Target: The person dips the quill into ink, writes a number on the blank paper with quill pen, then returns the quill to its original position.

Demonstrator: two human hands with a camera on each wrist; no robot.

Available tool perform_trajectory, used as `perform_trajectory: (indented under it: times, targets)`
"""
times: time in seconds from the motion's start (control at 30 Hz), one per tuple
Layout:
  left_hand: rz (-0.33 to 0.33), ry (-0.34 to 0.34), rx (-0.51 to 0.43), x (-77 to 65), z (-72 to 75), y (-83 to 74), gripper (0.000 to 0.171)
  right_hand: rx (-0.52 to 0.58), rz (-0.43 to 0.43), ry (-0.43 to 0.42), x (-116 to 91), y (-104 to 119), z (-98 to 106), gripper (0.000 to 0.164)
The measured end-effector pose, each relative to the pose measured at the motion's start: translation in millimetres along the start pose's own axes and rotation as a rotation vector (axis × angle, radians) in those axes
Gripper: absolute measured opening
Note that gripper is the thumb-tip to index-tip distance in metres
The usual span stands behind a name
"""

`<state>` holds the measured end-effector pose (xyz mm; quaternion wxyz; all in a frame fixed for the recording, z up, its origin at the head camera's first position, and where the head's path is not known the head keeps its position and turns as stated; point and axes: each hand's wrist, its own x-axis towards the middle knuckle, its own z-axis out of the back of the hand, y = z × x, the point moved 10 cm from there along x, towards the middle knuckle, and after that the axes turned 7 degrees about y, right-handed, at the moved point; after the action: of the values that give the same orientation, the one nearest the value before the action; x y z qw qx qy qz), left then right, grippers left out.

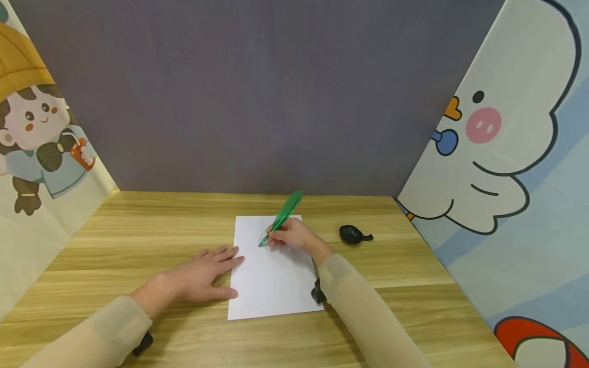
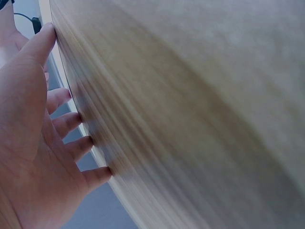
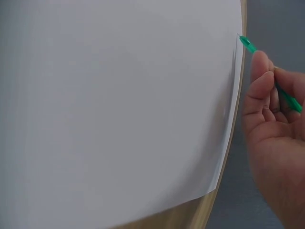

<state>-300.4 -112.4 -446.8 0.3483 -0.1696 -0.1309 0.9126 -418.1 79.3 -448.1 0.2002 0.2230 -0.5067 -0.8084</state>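
Note:
A white sheet of paper (image 1: 271, 281) lies on the wooden table. My right hand (image 1: 292, 235) pinches a green pen (image 1: 287, 210) with a broad leaf-like or feather-like top, slanted over the sheet's upper half. In the right wrist view the tip of the green pen (image 3: 248, 44) meets or nearly meets the paper (image 3: 119, 105); I cannot tell whether it touches. My left hand (image 1: 204, 273) rests palm down with its fingers spread, some fingertips on the paper's left edge. The left wrist view shows the left hand's (image 2: 35, 124) thumb and fingertips against the wood.
A small black rounded object (image 1: 352, 234) with a short tail lies on the table (image 1: 184, 214) right of the paper. A dark grey panel (image 1: 257, 102) stands behind the table. Cartoon-printed walls flank it on the left (image 1: 50, 204) and right (image 1: 520, 255).

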Motion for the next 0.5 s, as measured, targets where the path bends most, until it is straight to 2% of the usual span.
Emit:
perform_trajectory:
  times: [0.5]
  targets:
    - [-0.002, 0.007, -0.007, -1.5, 1.9, -3.0, 0.092, -0.012, 0.008, 0.026, -8.2, 2.6, -5.3, 0.020]
